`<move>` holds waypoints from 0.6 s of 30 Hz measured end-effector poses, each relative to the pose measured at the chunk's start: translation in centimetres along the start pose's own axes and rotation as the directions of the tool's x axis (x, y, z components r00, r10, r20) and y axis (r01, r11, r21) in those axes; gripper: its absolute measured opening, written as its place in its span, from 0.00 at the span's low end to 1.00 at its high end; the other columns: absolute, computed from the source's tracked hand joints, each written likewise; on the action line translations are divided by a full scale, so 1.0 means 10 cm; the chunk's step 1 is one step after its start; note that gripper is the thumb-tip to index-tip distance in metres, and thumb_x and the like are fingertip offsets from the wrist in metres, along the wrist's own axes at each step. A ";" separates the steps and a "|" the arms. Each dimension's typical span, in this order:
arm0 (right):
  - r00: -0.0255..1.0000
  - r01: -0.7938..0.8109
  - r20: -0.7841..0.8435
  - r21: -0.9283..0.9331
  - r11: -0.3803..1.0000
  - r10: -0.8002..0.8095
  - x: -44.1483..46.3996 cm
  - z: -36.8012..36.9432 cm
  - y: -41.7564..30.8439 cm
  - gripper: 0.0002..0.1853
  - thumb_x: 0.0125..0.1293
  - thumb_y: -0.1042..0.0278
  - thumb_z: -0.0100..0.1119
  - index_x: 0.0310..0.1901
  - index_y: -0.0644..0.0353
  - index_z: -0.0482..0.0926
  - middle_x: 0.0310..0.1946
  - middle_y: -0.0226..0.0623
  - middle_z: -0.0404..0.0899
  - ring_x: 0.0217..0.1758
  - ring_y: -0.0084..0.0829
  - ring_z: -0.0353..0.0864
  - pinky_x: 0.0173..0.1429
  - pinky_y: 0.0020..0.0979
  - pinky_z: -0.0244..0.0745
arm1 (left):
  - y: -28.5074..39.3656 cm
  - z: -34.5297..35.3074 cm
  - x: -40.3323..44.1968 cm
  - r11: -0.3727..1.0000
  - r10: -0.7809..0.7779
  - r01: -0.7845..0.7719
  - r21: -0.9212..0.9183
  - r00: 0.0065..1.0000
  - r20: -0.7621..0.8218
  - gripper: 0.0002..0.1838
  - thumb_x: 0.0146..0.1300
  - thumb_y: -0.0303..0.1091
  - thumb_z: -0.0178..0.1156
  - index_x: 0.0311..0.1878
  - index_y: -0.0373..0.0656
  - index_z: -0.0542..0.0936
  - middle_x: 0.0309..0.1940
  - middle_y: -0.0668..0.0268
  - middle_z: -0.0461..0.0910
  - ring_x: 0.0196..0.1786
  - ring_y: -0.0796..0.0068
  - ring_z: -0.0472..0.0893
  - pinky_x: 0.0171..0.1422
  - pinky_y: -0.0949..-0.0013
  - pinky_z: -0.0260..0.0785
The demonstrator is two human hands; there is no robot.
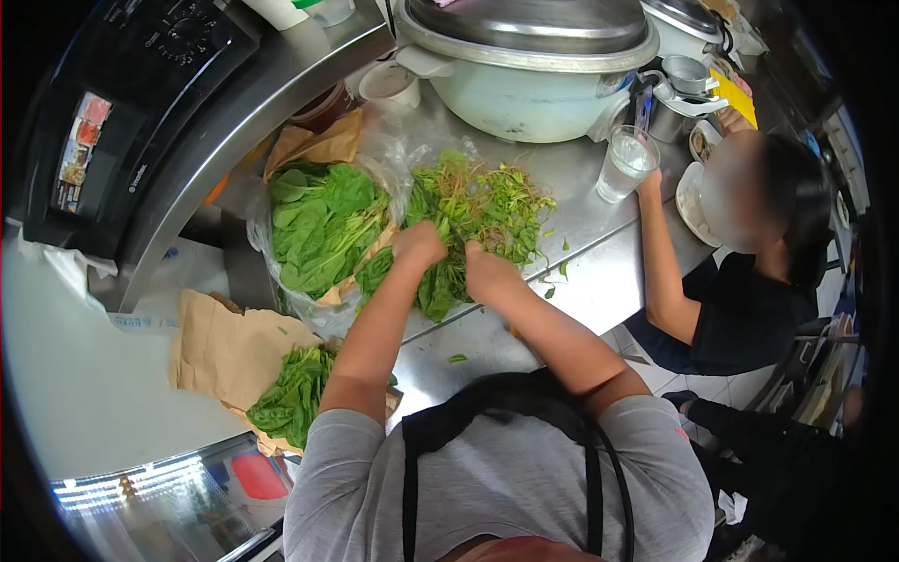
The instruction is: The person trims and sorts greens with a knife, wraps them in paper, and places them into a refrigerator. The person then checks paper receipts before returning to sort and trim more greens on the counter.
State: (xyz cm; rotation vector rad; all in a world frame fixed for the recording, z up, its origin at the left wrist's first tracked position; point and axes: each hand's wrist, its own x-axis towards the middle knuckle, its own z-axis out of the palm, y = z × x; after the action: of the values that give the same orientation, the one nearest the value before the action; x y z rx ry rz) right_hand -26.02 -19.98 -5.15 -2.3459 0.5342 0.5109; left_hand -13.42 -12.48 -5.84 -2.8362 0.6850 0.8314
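My left hand (420, 244) is closed on spinach at the near edge of a loose pile. Close by on its right, my right hand (492, 273) is also closed, gripping stems of the same bunch; the fingertips of both are partly hidden. Dark leaves (435, 292) hang down between and below the hands. Behind them spreads the spinach pile (496, 201), with thin reddish-brown roots and stems showing. To the left, a clear plastic bag lined with brown paper is full of flat spinach leaves (323, 220).
More spinach (292, 398) lies on brown paper (229, 342) at lower left. A big lidded pot (534, 94) stands behind the pile. On the right, a person (749, 300) holds a glass of water (626, 164) beside a white plate (693, 201). Leaf scraps dot the steel counter (585, 281).
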 end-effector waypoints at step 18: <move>0.995 0.092 -0.054 0.176 0.980 -0.084 0.41 0.26 0.37 0.28 0.56 0.72 0.49 0.59 0.64 0.55 0.42 0.57 0.75 0.46 0.49 0.76 0.48 0.41 0.70 | -0.61 -0.23 -0.61 0.634 0.343 -0.477 -0.608 0.879 -0.331 0.23 0.42 0.26 0.62 0.47 0.39 0.73 0.38 0.64 0.77 0.41 0.72 0.75 0.49 0.70 0.66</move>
State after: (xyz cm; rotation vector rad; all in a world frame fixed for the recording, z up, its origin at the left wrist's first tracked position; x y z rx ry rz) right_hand -24.92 -21.72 -10.89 -2.2029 0.4748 0.3536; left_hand -14.12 -5.15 -0.76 -3.5037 1.3535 1.0670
